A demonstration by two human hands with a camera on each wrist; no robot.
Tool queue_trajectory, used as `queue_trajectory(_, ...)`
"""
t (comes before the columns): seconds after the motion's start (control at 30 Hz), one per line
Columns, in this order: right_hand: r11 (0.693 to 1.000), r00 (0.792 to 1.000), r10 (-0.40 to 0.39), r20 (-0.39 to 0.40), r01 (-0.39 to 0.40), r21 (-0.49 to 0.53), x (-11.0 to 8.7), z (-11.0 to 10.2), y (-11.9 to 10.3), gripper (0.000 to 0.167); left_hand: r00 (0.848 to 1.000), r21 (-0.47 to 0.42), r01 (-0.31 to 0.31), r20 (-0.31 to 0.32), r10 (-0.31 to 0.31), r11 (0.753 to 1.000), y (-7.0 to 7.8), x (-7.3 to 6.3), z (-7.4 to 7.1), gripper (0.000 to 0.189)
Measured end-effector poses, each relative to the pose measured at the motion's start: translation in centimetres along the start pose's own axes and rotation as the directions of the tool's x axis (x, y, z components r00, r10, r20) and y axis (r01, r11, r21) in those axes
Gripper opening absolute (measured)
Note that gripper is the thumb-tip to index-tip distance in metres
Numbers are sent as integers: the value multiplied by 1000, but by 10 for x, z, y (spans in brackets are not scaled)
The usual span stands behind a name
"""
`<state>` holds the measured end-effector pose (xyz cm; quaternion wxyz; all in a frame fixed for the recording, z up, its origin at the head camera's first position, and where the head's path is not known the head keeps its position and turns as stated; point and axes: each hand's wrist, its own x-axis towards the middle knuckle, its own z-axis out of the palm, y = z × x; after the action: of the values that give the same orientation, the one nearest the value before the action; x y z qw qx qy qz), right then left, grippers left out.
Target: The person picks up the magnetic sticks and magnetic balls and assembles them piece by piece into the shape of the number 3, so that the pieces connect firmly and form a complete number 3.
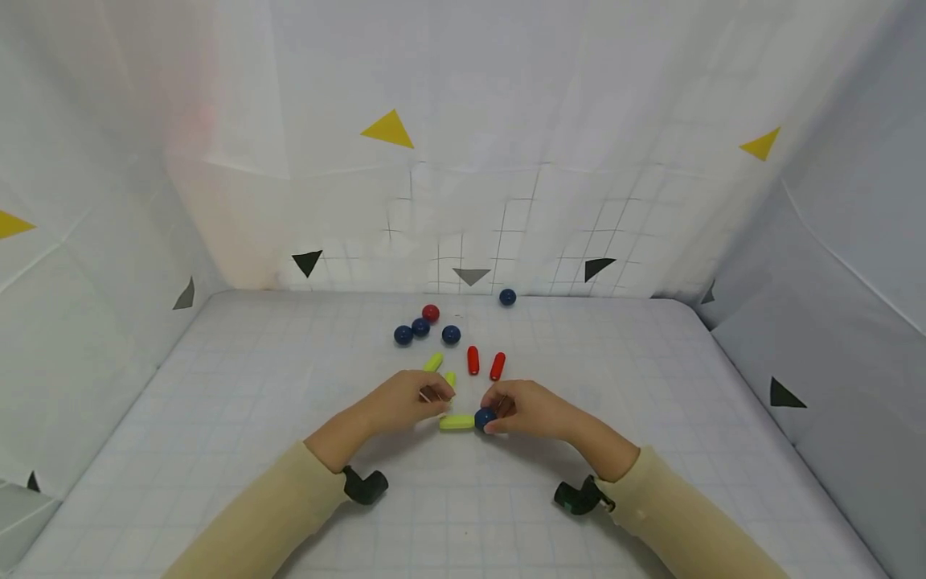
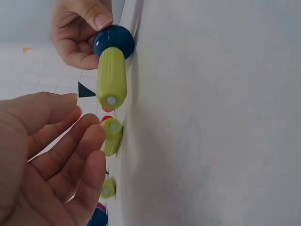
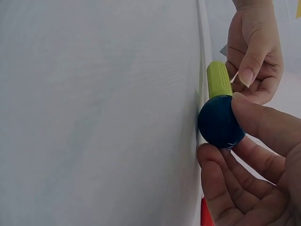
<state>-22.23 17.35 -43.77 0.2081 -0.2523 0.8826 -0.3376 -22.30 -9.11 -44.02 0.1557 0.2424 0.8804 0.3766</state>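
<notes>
My right hand [image 1: 531, 410] pinches a glossy dark blue ball [image 3: 219, 121] between thumb and fingers. Joined end to end with that ball is a ribbed yellow-green rod [image 1: 457, 422], which points left toward my other hand. My left hand [image 1: 405, 402] has loosely bent fingers with nothing between them, beside the rod's free end. In the left wrist view a pale round tip shows on that end of the rod [image 2: 111, 80]. A second yellow-green rod [image 2: 113, 136] and a third [image 1: 433, 362] lie just beyond my left fingers, partly hidden by them in the head view.
Two red rods [image 1: 473, 360] [image 1: 497, 366] lie beyond my right hand. Farther back sit a red ball [image 1: 430, 313] and blue balls [image 1: 403, 335] [image 1: 420, 327] [image 1: 451, 334]. Another blue ball [image 1: 508, 297] is near the back wall. White sheeting [image 1: 463, 96] surrounds the gridded table [image 1: 463, 515].
</notes>
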Motion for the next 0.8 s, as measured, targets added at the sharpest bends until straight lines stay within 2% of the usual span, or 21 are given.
queue_trajectory(0.27,1000,1000,13,0,-13,9,0,1,0,28,992,-20,58,-112,-60,998,-3,3,-11,18)
queue_trajectory(0.47,999,999,34,3,-34,3,1,0,-1,28,971,-36,68,-227,-75,997,-5,7,-18,22)
queue_trajectory(0.67,998,998,56,2,-56,4,2,1,-1,28,936,-61,87,-337,-102,994,-16,13,-24,28)
queue_trajectory(0.8,998,998,58,2,-58,10,2,1,-1,28,898,-84,96,-422,-122,992,-26,19,-29,30)
